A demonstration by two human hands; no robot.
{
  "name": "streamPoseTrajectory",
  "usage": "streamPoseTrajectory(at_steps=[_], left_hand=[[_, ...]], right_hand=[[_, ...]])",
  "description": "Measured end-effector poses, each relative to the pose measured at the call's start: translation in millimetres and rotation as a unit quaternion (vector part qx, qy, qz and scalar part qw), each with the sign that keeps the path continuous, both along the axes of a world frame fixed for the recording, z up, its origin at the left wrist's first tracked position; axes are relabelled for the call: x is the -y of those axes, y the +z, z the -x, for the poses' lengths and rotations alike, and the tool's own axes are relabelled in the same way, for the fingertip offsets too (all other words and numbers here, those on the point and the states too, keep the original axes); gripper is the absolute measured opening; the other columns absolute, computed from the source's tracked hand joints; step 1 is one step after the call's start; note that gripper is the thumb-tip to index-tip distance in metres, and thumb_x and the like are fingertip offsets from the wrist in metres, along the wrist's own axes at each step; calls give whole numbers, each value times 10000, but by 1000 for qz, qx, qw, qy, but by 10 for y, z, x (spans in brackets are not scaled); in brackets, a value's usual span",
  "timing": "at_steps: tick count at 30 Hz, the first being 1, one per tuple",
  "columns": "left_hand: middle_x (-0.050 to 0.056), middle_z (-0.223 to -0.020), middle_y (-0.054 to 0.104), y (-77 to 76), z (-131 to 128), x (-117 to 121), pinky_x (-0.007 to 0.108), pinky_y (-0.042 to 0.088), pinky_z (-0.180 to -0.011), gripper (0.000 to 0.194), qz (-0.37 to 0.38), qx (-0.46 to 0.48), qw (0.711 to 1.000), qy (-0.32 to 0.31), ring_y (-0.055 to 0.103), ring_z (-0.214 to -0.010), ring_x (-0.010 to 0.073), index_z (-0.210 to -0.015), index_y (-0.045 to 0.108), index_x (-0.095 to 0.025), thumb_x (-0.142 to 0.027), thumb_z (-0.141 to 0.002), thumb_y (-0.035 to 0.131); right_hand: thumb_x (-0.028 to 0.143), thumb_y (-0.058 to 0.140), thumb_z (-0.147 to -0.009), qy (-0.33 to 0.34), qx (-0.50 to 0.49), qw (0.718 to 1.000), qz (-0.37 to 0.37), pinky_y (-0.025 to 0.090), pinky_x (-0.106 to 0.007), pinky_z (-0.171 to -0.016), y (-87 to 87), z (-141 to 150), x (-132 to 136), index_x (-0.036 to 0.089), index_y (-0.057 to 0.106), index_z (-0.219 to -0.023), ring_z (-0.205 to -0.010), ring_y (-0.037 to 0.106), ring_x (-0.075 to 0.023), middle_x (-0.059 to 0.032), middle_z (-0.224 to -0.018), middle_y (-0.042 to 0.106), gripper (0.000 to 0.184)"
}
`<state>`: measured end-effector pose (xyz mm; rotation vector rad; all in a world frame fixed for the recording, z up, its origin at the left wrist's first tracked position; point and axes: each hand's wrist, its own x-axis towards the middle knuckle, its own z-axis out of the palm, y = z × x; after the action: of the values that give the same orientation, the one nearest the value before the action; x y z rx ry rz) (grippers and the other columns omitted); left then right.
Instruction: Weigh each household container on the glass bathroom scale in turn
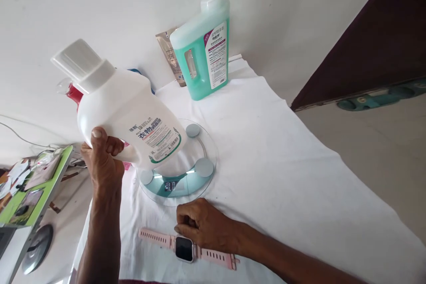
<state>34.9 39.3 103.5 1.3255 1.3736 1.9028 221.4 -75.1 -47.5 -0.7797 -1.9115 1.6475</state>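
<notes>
My left hand (103,153) is wrapped round the handle of a large white laundry detergent bottle (116,97). The bottle tilts over a round glass scale (199,182), its grey-white cap (83,64) up and to the left. I cannot tell whether its base touches the glass. Digits show on the scale's lit display (170,186) but are hard to read. My right hand (206,224) lies on the cloth by the scale's near edge, fingers curled with nothing seen in them. Right beside it, partly under it, is a pink-strapped smartwatch (184,249).
A green liquid bottle (199,64) stands by the wall, with a brown tube (169,55) behind it. Something red (73,93) shows behind the white bottle. White cloth (282,177) covers the table. Left is a green-topped desk (56,177) with clutter; slippers (376,100) lie far right.
</notes>
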Motion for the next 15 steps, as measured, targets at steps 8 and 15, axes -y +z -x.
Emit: streamPoseTrajectory(at_steps=[8, 15], left_hand=[[-92, -485, 242, -219, 22, 149, 251, 269, -441, 673, 29, -23, 999, -10, 233, -427, 59, -556, 375, -227, -701, -626, 847], [-77, -484, 315, -282, -11, 179, 262, 382, -475, 691, 11, -31, 999, -38, 332, -435, 73, -537, 393, -220, -743, -660, 827]], right_hand=[[163, 677, -862, -10, -18, 1000, 5, 329, -218, -583, 17, -14, 15, 168, 557, -713, -563, 453, -71, 54, -645, 541, 191], [214, 666, -895, -21, -46, 998, -22, 342, -223, -591, -43, 3, 17, 168, 561, -716, -560, 454, -76, 39, -654, 560, 213]])
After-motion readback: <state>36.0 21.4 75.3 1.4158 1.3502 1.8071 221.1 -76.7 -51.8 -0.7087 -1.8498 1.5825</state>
